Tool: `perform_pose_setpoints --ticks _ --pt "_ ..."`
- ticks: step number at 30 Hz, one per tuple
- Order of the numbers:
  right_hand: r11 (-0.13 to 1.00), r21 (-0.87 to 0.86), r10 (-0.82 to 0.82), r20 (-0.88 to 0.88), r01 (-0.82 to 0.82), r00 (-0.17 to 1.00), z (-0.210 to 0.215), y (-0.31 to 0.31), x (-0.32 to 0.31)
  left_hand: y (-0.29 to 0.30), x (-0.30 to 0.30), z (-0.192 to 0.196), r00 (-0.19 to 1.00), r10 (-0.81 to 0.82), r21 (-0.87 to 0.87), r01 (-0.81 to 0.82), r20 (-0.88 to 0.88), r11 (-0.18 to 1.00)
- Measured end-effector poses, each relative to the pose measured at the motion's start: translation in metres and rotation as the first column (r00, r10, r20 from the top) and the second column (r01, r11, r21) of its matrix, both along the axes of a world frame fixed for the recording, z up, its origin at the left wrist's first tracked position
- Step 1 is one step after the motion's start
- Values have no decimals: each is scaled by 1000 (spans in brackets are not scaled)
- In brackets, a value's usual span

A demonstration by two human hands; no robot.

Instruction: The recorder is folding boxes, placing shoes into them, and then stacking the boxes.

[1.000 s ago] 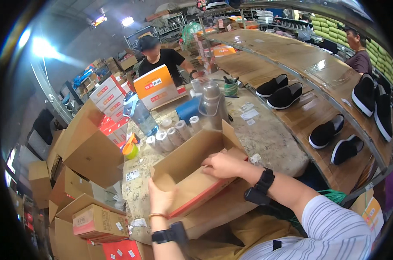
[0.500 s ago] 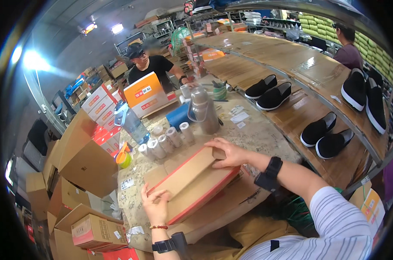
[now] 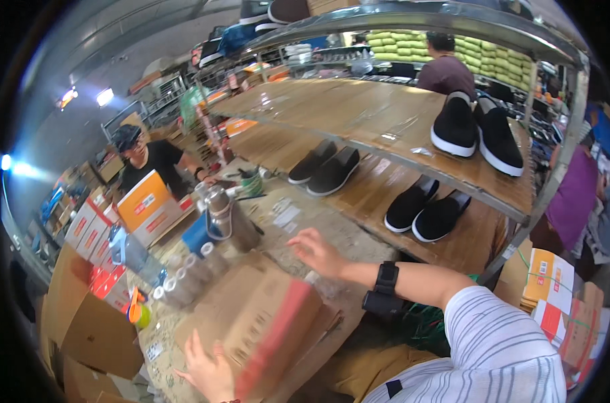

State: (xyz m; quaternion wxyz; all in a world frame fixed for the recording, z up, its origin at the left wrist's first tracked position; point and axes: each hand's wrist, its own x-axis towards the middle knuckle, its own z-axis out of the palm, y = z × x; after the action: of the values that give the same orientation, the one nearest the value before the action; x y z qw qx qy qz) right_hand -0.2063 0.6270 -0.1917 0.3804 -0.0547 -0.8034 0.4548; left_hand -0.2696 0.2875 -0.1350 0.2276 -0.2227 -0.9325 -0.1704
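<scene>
A brown cardboard shoebox (image 3: 258, 322) with a red edge sits tilted on the worktable in front of me, blurred by motion. My left hand (image 3: 207, 368) lies against its near left side, fingers spread rather than wrapped round it. Past the box's far right corner, my right hand (image 3: 318, 254) hovers above the table, fingers apart and nothing in them. Under the shoebox, more flat cardboard (image 3: 328, 329) shows at the right.
White rolls (image 3: 177, 285), a blue water bottle (image 3: 134, 255) and a steel flask (image 3: 231, 221) stand beyond the box. Black slip-on shoes (image 3: 439, 211) sit in pairs on the rack at right. Large open cartons (image 3: 93, 322) flank the left. A co-worker (image 3: 154, 161) stands across the table.
The shoebox has turned, and its side with printed marks and red edge now shows. My right hand has let go of it. The view has swung right toward the rack.
</scene>
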Motion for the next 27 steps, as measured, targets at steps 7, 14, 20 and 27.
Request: perform_pose_setpoints --ticks 7,14,20,27 --pt "17 551 -984 -140 835 113 -10 163 128 17 5 -32 956 -11 -162 61 293 985" --pt "60 368 -925 370 928 -87 -12 221 236 19 1 -37 952 41 -221 29 305 975" --pt "679 479 -708 630 556 321 12 228 221 21 1 -44 976 -29 -129 57 214 990" --pt "691 -1 -681 333 723 652 -5 167 135 9 10 -29 943 -304 207 273 136 940"
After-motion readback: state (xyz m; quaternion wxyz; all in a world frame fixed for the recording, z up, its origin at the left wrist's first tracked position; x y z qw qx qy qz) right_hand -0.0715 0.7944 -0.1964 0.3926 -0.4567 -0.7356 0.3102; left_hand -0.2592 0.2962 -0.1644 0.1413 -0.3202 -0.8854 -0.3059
